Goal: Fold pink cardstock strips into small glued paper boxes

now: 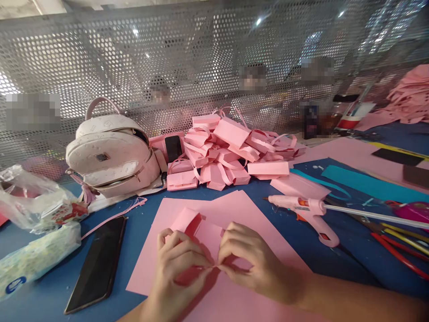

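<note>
grip: both hands (214, 264) pinch folded paper (197, 232) | phone (97, 264) left; glue gun (308, 212) right

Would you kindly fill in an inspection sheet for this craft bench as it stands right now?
Surface: blue table top, largely covered.
Job's things: small folded pink paper piece pinched by left hand and right hand, over a large pink paper sheet.
Clutter: heap of finished pink paper bags; pink glue gun; dark phone lying flat; pale backpack; plastic bag; tissue pack; teal paper strip; coloured sticks.
Grippers: both hands shut on the paper piece.
Cables: nothing seen.
Surroundings: perforated metal screen behind the bench; more pink paper at far right.
</note>
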`<state>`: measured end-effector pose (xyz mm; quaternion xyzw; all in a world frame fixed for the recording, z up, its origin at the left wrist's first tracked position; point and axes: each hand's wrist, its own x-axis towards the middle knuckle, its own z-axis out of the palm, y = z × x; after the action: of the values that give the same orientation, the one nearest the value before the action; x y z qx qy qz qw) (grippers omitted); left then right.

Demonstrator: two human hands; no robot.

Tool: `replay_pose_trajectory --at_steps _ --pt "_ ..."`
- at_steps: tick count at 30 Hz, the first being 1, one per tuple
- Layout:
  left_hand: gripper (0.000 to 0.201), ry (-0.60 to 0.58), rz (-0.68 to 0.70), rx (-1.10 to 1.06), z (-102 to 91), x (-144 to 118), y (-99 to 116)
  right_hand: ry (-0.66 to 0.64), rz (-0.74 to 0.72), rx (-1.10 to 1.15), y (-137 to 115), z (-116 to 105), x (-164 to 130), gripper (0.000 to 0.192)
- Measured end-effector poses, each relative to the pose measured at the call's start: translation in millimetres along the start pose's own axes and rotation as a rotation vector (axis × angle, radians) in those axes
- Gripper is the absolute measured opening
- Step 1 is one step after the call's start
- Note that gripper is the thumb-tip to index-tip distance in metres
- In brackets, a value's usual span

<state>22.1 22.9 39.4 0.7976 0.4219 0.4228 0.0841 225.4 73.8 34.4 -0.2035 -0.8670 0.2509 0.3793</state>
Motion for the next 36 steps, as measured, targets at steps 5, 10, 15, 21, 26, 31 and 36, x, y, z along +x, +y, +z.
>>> replay_pose_trajectory --at_steps 5,10,15,21,26,31,36 --pt "0.019 0.007 0.0 0.003 0.3 0.5 1.4 -0.006 -0.003 -0.007 -0.1 1.6 -0.8 0.01" --pt "0.018 0.009 -0.014 0.0 1.0 -0.2 1.3 -0.008 0.0 -0.012 -0.5 1.5 -0.7 0.01" --pt "0.016 0.0 -0.019 0.004 2.4 -0.4 1.4 -0.002 0.003 -0.018 -0.6 2.3 -0.8 0.01" --pt "0.019 0.014 -0.026 -0.016 2.6 -0.5 4.1 0.011 -0.002 -0.022 -0.2 3.9 -2.0 0.012" --pt "0.015 0.011 -0.045 0.004 2.2 -0.7 5.0 0.009 0.007 -0.021 -0.7 2.9 -1.2 0.009" --pt "0.014 0.004 -0.058 0.011 1.7 -1.6 4.7 0.018 0.004 -0.02 -1.0 1.7 -0.9 0.01" --pt "0.014 0.012 -0.042 0.016 0.3 -0.7 4.2 0.017 0.022 -0.035 0.0 0.5 -1.9 0.011"
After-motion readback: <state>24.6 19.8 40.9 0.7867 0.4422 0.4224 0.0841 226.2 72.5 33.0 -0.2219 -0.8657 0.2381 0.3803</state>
